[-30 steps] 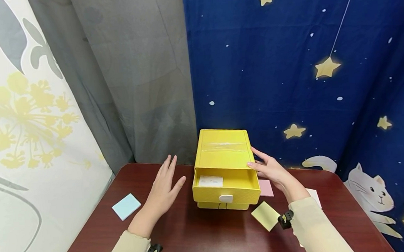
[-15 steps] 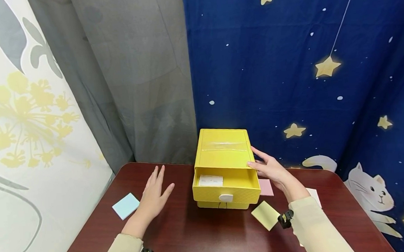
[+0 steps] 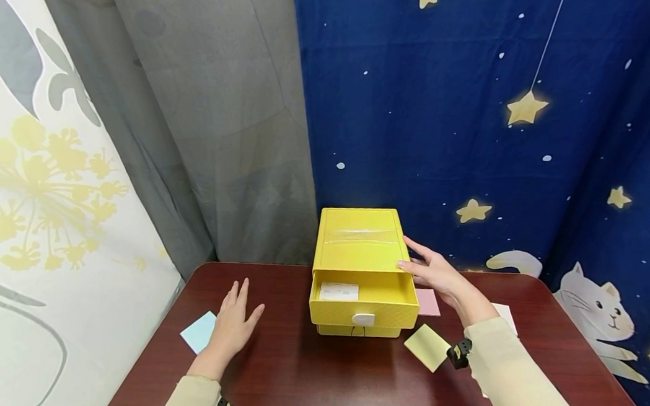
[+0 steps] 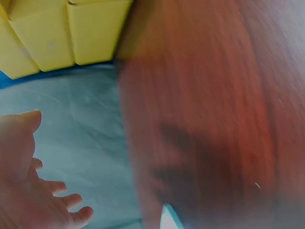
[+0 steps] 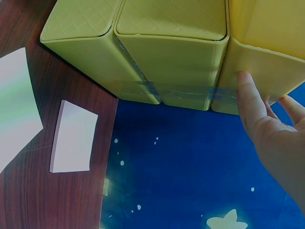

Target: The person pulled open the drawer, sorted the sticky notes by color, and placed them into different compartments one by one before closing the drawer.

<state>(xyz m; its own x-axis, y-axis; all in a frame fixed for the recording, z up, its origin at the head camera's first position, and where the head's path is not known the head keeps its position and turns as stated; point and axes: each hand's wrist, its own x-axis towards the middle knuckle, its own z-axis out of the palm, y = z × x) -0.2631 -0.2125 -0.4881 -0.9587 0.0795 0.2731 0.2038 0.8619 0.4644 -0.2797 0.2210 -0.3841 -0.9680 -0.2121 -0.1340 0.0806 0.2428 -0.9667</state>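
A yellow drawer unit [image 3: 357, 238] stands at the back of the table, clear tape across its top. Its upper drawer [image 3: 337, 314] is pulled out and holds a small white pad or card [image 3: 338, 291]. My right hand [image 3: 444, 279] touches the unit's right side near the top; in the right wrist view the thumb [image 5: 250, 95] lies against the yellow wall. My left hand [image 3: 229, 324], fingers spread, is held above the table, holding nothing. Beside it, partly covered by it in the head view, lies a light blue note pad [image 3: 197, 332].
Right of the unit lie a pink note pad [image 3: 428, 302] and a yellow note pad [image 3: 427, 347]. A white pad [image 3: 505, 316] is partly hidden behind the right forearm. Curtains hang right behind the dark red table [image 3: 291, 379].
My left hand has moved left and toward me, away from the drawer unit, and now partly covers the blue note pad. The right hand and the drawer have stayed in place.
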